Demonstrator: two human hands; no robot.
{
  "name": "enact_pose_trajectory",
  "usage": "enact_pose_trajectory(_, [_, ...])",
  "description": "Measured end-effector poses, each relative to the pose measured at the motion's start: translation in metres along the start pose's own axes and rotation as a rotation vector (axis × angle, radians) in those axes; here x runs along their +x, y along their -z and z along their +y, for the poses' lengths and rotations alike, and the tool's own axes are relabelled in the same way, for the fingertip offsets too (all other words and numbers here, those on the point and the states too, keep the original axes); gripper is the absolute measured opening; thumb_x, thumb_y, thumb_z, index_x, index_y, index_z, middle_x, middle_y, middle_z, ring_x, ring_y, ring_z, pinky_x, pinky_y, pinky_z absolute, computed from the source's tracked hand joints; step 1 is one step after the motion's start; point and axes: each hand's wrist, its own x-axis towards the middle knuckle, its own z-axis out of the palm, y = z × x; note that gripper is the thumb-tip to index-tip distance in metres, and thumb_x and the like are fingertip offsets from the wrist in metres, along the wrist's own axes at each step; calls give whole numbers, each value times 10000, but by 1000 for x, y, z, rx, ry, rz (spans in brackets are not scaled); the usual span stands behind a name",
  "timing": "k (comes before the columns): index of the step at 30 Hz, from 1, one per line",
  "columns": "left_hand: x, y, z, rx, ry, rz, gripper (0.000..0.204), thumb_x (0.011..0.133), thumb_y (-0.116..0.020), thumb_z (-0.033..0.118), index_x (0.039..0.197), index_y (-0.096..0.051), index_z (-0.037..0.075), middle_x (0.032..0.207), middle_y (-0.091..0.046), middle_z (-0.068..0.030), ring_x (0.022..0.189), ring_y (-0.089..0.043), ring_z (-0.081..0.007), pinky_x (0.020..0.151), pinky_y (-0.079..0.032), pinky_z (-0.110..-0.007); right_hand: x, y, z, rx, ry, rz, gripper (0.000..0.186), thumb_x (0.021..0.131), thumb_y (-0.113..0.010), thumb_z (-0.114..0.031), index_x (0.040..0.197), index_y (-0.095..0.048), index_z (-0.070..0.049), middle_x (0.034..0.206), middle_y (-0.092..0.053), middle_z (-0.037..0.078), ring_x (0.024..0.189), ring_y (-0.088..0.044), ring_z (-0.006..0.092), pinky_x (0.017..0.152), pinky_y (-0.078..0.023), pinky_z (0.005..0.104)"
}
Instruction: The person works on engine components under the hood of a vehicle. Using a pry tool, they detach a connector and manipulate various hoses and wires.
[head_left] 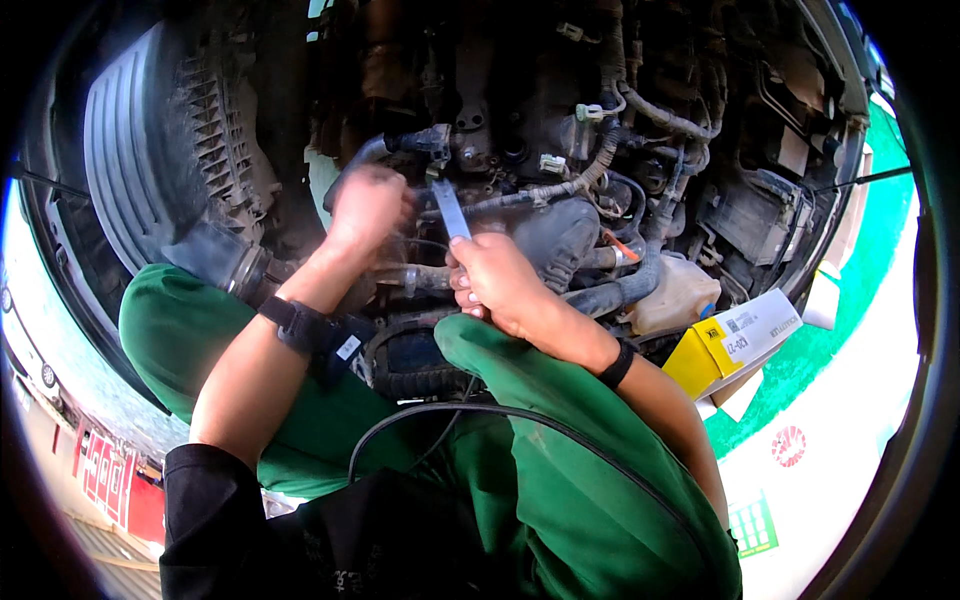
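Note:
My right hand [497, 282] is closed round the lower end of a flat silver metal bar [453, 213]. The bar's upper end points into the engine bay, close to a black connector [432, 143] on a hose. To the left of the bar is my left hand [372, 208], smeared by motion, beside a dark curved hose [362, 157]. Its fingers look curled, but whether they hold anything is not visible. Below the bar and just right of it lies a wide ribbed dark hose [568, 240].
A ribbed grey plastic housing [135, 150] stands at the left. Wrapped wiring [668, 122] runs along the right, with a whitish plastic reservoir [672, 295] below it. A yellow and white box [735, 342] sits at the bay's right edge. My green-clad knees rest over the near side.

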Motion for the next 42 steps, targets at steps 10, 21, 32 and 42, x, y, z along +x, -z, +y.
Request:
enact_pose_trajectory(10, [69,-3,22,1084,-582,6,338,796,-709,127,1120,-664,42,1029,-694,-220,1022,-643,-415,892,-528,-478,22,9,11,-348,217,161,286,1005,-478,-229,854,-559,0,671,-582,162,569,-588,295,503,-457,430])
enact_pose_trajectory(21, [75,8,49,1159,-482,-145,251,762,-600,141,948,-731,36,966,-707,-222,938,-677,-410,817,-550,-477,11,4,-6,-1149,453,452,300,973,-514,-168,875,-619,95,807,-658,332,836,-658,517,784,-544,557])
enact_pose_trajectory(32, [83,8,44,1163,-503,-134,248,713,-601,165,872,-753,49,934,-717,-210,881,-694,-395,802,-557,-464,30,2,-78,-1547,235,-292,249,876,-549,-56,703,-634,102,597,-624,137,474,-640,231,470,-527,342])
enact_pose_trajectory(42, [80,8,45,1165,-531,-127,241,737,-613,177,898,-754,66,947,-722,-202,911,-696,-386,813,-561,-460,-5,20,-24,-554,249,153,345,914,-554,-93,1229,-563,49,759,-574,24,639,-538,122,593,-459,273])
